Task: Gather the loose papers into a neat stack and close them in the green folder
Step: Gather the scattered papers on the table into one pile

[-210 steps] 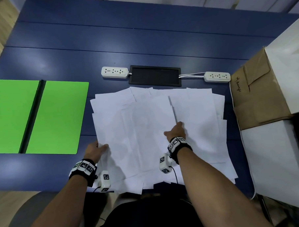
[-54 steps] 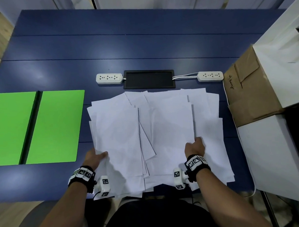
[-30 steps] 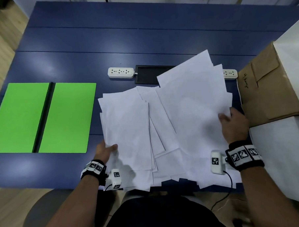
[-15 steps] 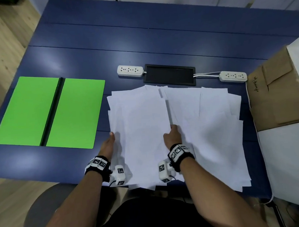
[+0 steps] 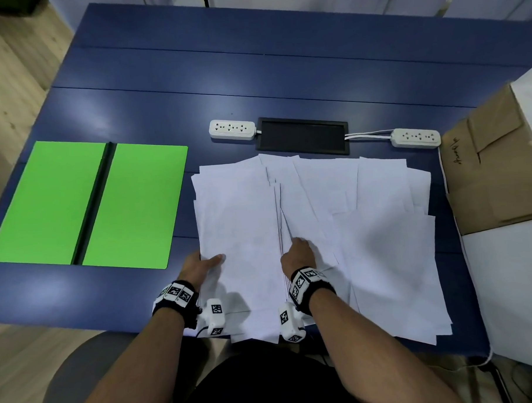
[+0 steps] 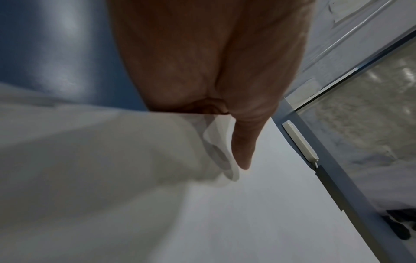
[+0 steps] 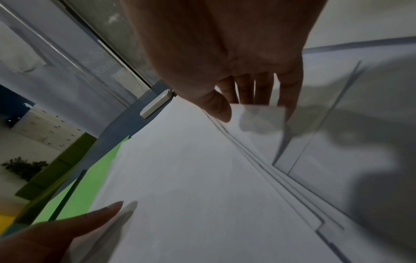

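The green folder [image 5: 88, 203] lies open and flat on the left of the blue table [image 5: 253, 80]. White papers [image 5: 367, 242] are spread loosely over the middle and right, with a tidier pile [image 5: 238, 230] at their left side. My left hand [image 5: 212, 260] grips that pile's left edge, thumb [image 6: 243, 151] on top and fingers hidden beneath. At the pile's right edge, my right hand [image 5: 296, 251] has its thumb [image 7: 220, 110] on top and its fingers [image 7: 247, 89] tucked under a sheet's edge. The folder [image 7: 90, 186] shows beyond the pile.
Two white power strips [image 5: 232, 129] [image 5: 416, 137] flank a black panel [image 5: 301, 135] just behind the papers. A brown cardboard box [image 5: 498, 166] and a white box [image 5: 512, 282] stand at the right edge. Some sheets overhang the table's near edge.
My right hand carried a bunch of sheets from the right and laid them on the left pile. It now sits at that pile's right edge. My left thumb has moved onto the pile.
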The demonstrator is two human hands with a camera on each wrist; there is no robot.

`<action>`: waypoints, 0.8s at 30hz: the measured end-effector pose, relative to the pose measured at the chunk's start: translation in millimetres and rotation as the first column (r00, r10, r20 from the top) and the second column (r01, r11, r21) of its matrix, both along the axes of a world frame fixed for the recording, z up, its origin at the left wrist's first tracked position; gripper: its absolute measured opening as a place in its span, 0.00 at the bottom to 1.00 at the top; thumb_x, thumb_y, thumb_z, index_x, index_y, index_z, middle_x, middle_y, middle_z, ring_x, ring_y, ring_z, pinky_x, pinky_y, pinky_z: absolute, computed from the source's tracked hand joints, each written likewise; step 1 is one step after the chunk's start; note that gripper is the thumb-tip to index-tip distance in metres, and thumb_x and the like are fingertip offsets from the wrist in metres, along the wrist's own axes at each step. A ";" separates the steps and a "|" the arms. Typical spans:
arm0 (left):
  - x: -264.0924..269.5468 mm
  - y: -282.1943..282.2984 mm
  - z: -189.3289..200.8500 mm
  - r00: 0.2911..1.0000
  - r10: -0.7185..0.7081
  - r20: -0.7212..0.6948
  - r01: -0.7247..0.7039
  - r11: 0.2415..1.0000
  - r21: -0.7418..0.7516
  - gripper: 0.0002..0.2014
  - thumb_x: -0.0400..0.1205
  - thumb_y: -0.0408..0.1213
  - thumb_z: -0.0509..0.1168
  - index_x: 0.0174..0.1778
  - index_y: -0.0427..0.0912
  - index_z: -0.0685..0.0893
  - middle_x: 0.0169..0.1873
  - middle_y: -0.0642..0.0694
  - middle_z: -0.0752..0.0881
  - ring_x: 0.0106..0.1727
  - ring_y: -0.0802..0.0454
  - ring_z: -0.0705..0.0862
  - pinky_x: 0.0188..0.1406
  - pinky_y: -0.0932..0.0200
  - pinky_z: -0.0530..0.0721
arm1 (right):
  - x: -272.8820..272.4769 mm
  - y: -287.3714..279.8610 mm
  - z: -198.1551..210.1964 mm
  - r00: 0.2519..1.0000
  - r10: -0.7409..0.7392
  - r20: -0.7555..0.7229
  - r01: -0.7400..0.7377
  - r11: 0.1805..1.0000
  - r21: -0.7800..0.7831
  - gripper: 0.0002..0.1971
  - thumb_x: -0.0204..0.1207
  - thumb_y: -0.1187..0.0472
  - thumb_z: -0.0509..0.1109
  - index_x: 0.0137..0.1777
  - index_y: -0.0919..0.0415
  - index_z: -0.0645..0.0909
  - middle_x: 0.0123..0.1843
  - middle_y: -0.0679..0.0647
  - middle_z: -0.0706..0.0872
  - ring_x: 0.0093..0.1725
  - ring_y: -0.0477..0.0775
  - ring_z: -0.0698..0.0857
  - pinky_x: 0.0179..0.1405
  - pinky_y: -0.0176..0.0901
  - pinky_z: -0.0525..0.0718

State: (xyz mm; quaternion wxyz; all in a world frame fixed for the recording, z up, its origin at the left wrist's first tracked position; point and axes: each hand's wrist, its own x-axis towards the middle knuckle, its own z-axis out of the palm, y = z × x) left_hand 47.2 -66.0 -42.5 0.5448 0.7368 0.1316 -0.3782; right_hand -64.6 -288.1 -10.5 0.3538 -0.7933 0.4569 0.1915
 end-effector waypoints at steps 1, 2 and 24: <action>0.2 1.0 -1.4 1.000 0.002 -0.002 -0.002 1.000 -0.001 0.14 0.78 0.27 0.76 0.59 0.32 0.87 0.50 0.34 0.92 0.47 0.40 0.89 0.52 0.47 0.88 | -2.2 -0.9 -1.2 1.000 -0.015 0.013 0.015 1.000 0.007 0.25 0.79 0.69 0.61 0.78 0.65 0.70 0.74 0.62 0.78 0.72 0.64 0.79 0.67 0.48 0.79; 0.7 1.7 -3.1 1.000 0.009 -0.007 -0.009 1.000 -0.005 0.14 0.78 0.27 0.76 0.60 0.32 0.87 0.51 0.33 0.92 0.47 0.40 0.90 0.51 0.48 0.88 | -4.6 -2.1 -1.6 0.999 -0.045 0.023 0.045 0.999 0.011 0.24 0.78 0.70 0.61 0.75 0.64 0.73 0.69 0.63 0.82 0.68 0.65 0.83 0.63 0.48 0.82; -0.9 8.7 -10.2 0.998 0.037 -0.059 -0.038 0.999 -0.007 0.23 0.68 0.39 0.84 0.57 0.35 0.89 0.52 0.35 0.94 0.56 0.32 0.91 0.62 0.32 0.87 | -25.0 -30.0 -1.8 0.988 -0.143 0.061 0.153 0.967 -0.206 0.20 0.77 0.60 0.70 0.69 0.54 0.77 0.72 0.57 0.72 0.71 0.62 0.74 0.66 0.57 0.76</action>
